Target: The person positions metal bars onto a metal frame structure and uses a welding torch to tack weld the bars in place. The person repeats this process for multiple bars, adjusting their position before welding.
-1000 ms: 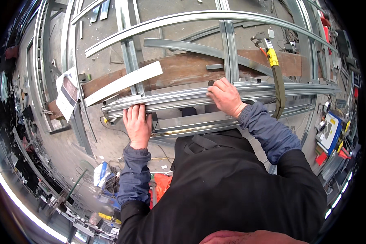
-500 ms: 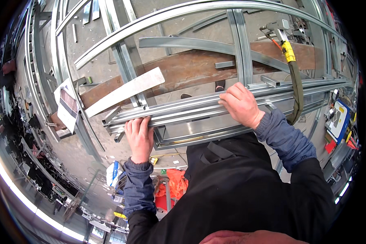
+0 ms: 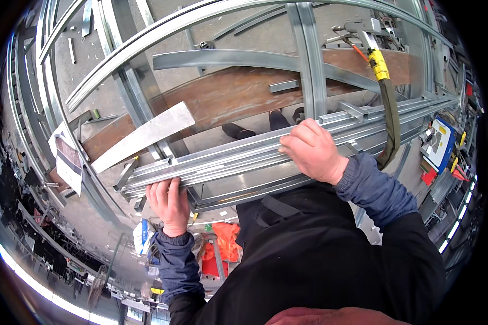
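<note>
So, biggest item: silvery steel frame (image 3: 312, 70), crossbars running away from the worker, grey floor (image 3: 238, 13) showing through its bays. Long bundle of silvery ribbed steel profiles (image 3: 238, 158) lies across its near side, left end roughly even but stepped, right end running well past the right hand. Worker's front is close to the frame's near rail, so room on that side looks tight; grey floor beyond the bundle's left end.

Flat rust-brown steel plate (image 3: 228, 97) sits beyond the bundle. Olive fabric-sleeved line (image 3: 390, 116) with yellow wrap hangs across the bundle, just right of the right hand; that's the snag on that side. White tapered board (image 3: 146, 132) slants up near the left end.

Right hand (image 3: 315, 151): back up, fingers curled together at the bundle's top; can't tell if it's pinching. Left hand (image 3: 171, 208): fingers side by side on the near edge by the left end, thumb apart; grip unclear.

Short silvery channel piece (image 3: 354, 110) sits crosswise on the bundle, between right hand and sleeved line.
</note>
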Motion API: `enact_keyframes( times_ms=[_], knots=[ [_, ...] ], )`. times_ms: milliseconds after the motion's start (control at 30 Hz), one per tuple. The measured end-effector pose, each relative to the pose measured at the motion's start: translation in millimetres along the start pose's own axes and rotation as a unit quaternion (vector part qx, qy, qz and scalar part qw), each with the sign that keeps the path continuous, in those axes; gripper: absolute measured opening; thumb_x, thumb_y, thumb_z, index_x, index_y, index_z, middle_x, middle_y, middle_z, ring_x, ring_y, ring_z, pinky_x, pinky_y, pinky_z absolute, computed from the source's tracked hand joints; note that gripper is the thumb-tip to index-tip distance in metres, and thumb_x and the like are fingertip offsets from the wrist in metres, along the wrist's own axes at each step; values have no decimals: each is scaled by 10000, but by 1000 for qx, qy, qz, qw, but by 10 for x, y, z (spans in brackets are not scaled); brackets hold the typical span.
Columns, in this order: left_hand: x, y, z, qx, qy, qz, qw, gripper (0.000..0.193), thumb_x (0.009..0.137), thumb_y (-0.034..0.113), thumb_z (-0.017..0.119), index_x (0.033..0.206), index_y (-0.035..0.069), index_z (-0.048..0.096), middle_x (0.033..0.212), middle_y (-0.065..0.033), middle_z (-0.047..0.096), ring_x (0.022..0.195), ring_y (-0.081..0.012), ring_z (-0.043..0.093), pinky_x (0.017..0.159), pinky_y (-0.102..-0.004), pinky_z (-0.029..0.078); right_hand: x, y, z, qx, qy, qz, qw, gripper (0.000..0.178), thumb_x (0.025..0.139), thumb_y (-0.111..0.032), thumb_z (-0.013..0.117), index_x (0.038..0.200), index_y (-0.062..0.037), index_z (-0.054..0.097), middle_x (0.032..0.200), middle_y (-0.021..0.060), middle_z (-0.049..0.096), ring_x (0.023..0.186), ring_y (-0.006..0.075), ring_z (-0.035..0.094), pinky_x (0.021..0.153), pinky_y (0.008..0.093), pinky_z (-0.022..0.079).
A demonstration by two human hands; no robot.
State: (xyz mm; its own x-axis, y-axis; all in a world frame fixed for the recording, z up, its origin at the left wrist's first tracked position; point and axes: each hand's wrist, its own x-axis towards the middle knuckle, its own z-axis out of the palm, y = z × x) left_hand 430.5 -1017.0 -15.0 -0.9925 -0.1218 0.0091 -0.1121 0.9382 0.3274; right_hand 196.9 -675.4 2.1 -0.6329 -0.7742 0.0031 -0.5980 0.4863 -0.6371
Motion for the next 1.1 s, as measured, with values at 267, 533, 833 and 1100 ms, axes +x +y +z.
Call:
enact_keyframes(
  times_ms=[267,533,833,1100],
  knots=[
    [-8,-9,43,-28,39,22,999,315,845,45,824,1143,83,730,1097,-105,663,1052,-348,689,1025,-557,521,11,3,-29,6,-13,6,1000,275,814,-123,878,1044,-54,744,966,55,649,910,278,640,744,397,563],
    [37,-16,-40,-28,-15,-2,999,374,832,83,839,1190,137,746,1171,-61,720,1109,-315,672,1061,-528,479,23,-21,-32,19,-18,8,1000,296,812,-97,879,1068,-45,739,980,68,647,915,294,638,749,405,560],
    [108,185,-61,-73,4,-93,993,192,948,134,788,1135,94,776,1110,-64,727,1073,-307,656,1075,-471,436,28,-58,-40,15,-4,-1,1000,277,808,-55,876,1049,-41,740,964,76,649,906,304,631,745,414,555],
    [163,181,22,-87,42,-96,991,143,949,109,788,1078,89,731,1067,-66,733,1039,-308,650,1038,-449,434,27,-32,-2,9,12,-7,1000,253,815,-58,876,1027,-47,737,955,65,651,927,300,642,765,414,573]
  ],
)
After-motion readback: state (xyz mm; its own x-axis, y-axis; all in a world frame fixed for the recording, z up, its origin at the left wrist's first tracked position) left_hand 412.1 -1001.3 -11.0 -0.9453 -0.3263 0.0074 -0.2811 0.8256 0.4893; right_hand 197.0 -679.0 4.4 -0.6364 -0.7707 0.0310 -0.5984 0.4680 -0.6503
